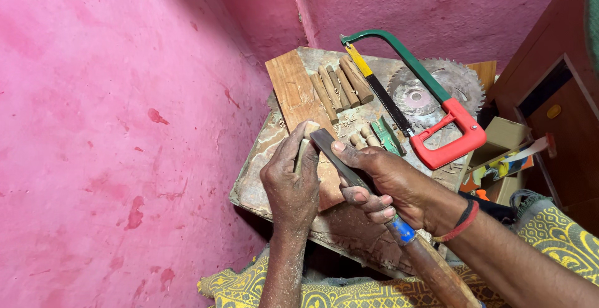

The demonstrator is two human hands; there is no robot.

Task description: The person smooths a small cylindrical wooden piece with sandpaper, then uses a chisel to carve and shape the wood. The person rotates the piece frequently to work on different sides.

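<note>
My left hand grips a short pale wooden peg, holding it upright against a reddish board on the workbench. My right hand holds a flat metal file by its wooden handle. Its thumb presses on the blade, and the file's tip lies against the peg near the top. Several turned wooden pegs lie side by side on the board beyond my hands.
A hacksaw with a green frame and red handle lies across the worn bench, over a circular saw blade. Small pegs and a green object sit near it. A pink wall is at left, a wooden cabinet at right.
</note>
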